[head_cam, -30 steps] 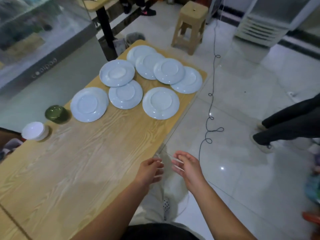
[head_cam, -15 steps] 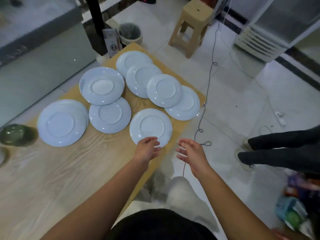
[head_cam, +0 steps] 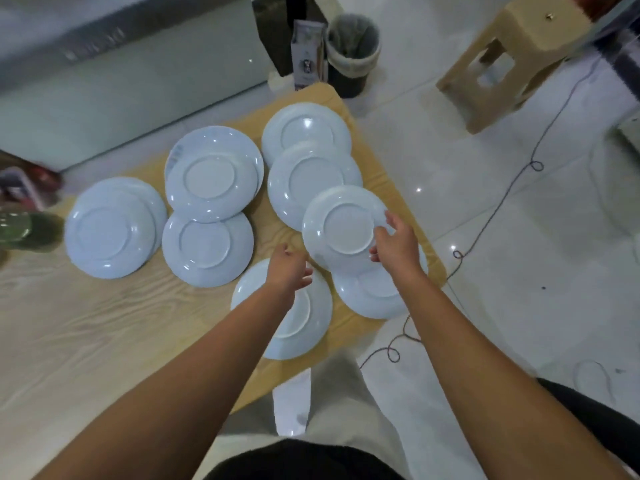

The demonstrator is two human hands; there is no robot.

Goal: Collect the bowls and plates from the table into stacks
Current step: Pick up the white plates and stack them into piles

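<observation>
Far left, a green bowl (head_cam: pixel 15 226) is cut by the frame and too blurred to read, and a red-and-white container (head_cam: pixel 20 188) behind it is just as smeared. The wooden table (head_cam: pixel 86 341) has a broad bare stretch along its near left. That's the free room. Now the plates, all bottom-up: the leftmost plate (head_cam: pixel 110 230) seems to sit on another one, only a sliver showing. Next, a far plate (head_cam: pixel 213 174) overlaps the rim of the plate below it (head_cam: pixel 207 249). In the middle, the left hand (head_cam: pixel 289 268) hovers with fingers loosely apart, holding nothing, over the far rim of the near plate (head_cam: pixel 304 320), whose left side the forearm hides. Further back, two overlapping plates (head_cam: pixel 306 131) run along the table's right edge. A top plate (head_cam: pixel 343 230) lies across them and over a corner plate (head_cam: pixel 377 296), which sits right at the table's corner, tight to the drop. The right hand (head_cam: pixel 394 247) is spread over the top plate's right rim — whether the fingers actually touch is hard to tell. Off the table lie pale floor tiles, a bin (head_cam: pixel 353 50), a stool (head_cam: pixel 512 53) and a trailing cable (head_cam: pixel 485 220).
</observation>
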